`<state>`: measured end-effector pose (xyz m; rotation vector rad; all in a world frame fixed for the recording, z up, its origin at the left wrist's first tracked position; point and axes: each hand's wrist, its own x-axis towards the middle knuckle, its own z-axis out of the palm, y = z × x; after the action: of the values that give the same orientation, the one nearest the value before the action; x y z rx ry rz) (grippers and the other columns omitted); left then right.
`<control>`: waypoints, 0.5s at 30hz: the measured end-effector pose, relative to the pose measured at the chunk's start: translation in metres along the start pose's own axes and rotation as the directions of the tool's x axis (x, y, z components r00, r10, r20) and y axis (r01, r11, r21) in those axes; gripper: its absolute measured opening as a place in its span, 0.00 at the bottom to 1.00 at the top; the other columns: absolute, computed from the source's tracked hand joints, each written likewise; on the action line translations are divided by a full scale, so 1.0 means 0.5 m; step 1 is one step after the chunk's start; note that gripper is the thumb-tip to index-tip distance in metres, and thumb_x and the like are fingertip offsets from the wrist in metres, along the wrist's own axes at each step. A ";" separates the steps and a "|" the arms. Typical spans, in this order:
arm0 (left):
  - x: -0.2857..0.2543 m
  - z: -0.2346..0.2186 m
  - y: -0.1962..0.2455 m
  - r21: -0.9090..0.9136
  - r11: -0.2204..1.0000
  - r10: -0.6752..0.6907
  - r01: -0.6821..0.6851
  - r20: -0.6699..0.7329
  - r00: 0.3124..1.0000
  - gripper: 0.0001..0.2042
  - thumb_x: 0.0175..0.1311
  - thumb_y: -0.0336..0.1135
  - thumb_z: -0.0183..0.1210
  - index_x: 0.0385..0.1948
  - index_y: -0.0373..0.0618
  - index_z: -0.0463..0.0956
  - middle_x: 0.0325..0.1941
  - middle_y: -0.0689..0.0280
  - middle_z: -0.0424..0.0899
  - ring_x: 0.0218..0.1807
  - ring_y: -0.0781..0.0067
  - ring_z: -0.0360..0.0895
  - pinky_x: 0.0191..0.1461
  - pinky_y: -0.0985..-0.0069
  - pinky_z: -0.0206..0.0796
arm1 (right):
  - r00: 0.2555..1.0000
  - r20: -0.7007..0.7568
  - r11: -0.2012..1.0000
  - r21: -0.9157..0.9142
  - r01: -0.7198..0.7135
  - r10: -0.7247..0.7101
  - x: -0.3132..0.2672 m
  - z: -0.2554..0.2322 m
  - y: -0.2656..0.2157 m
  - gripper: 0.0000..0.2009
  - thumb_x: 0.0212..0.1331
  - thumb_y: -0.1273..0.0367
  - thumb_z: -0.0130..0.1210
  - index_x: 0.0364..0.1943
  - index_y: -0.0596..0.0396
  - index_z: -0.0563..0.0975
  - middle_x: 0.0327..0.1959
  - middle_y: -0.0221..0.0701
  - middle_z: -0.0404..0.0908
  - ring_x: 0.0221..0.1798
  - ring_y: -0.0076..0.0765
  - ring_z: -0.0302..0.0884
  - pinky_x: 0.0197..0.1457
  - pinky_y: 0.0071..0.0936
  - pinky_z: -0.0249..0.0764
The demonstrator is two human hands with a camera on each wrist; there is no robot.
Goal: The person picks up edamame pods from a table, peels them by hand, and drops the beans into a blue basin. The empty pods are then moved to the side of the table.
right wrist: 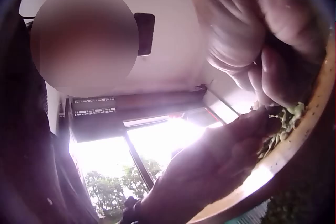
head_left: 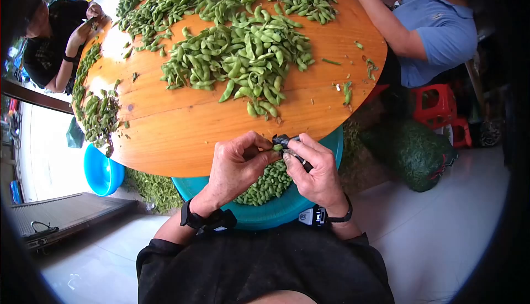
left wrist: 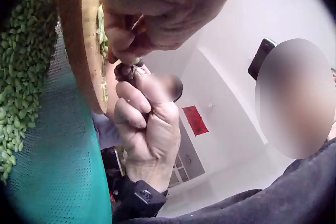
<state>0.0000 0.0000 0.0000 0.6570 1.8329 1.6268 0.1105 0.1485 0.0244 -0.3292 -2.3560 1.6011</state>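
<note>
In the head view my left hand [head_left: 234, 163] pinches a green soybean pod [head_left: 277, 147] between thumb and fingertips, just over the table's near edge. My right hand [head_left: 316, 168] meets it there, fingers curled round a small black-handled tool [head_left: 305, 164]; I cannot tell its kind. Something black [head_left: 282, 139] covers the right fingertips beside the pod. Below both hands stands a teal basin [head_left: 298, 207] with shelled green beans [head_left: 266, 185] in it. The left wrist view shows the right hand [left wrist: 149, 124] from below, close under the left hand [left wrist: 168, 8].
A heap of soybean pods [head_left: 243, 55] covers much of the wooden table [head_left: 171, 138]. Husk scraps [head_left: 99, 116] lie at its left edge. One person [head_left: 436, 33] sits right, another [head_left: 61, 44] left. A blue basin [head_left: 103, 171], a full net bag [head_left: 414, 155] and a red stool [head_left: 435, 105] stand around.
</note>
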 end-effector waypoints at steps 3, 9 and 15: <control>0.001 -0.009 0.003 -0.009 1.000 0.000 0.000 0.001 1.000 0.04 0.59 0.25 0.66 0.32 0.37 0.79 0.18 0.68 0.80 0.20 0.86 0.75 0.24 0.84 0.66 | 0.994 -0.015 0.993 0.033 0.111 -0.110 0.006 0.010 0.007 0.10 0.61 0.81 0.54 0.45 0.69 0.78 0.32 0.31 0.71 0.27 0.23 0.72 0.26 0.20 0.68; 0.007 -0.012 0.021 -0.396 0.883 -0.184 0.252 0.203 0.962 0.05 0.62 0.24 0.64 0.29 0.36 0.76 0.24 0.61 0.83 0.19 0.82 0.76 0.20 0.83 0.64 | 0.995 -0.011 0.979 0.179 0.099 -0.098 -0.005 -0.006 0.031 0.11 0.63 0.80 0.53 0.49 0.67 0.77 0.32 0.31 0.72 0.23 0.20 0.69 0.22 0.21 0.64; 0.015 0.010 0.011 -0.720 0.541 -0.162 0.435 0.418 0.894 0.05 0.64 0.26 0.63 0.34 0.40 0.75 0.26 0.63 0.81 0.22 0.78 0.78 0.20 0.84 0.65 | 0.949 0.199 0.592 0.745 -0.308 0.244 -0.010 -0.037 0.027 0.08 0.67 0.79 0.51 0.46 0.71 0.76 0.28 0.25 0.69 0.23 0.15 0.66 0.23 0.16 0.61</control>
<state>-0.0020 0.0096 0.0043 0.1287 0.7474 1.7502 0.1218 0.1677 0.0179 -0.4509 -1.4538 2.6255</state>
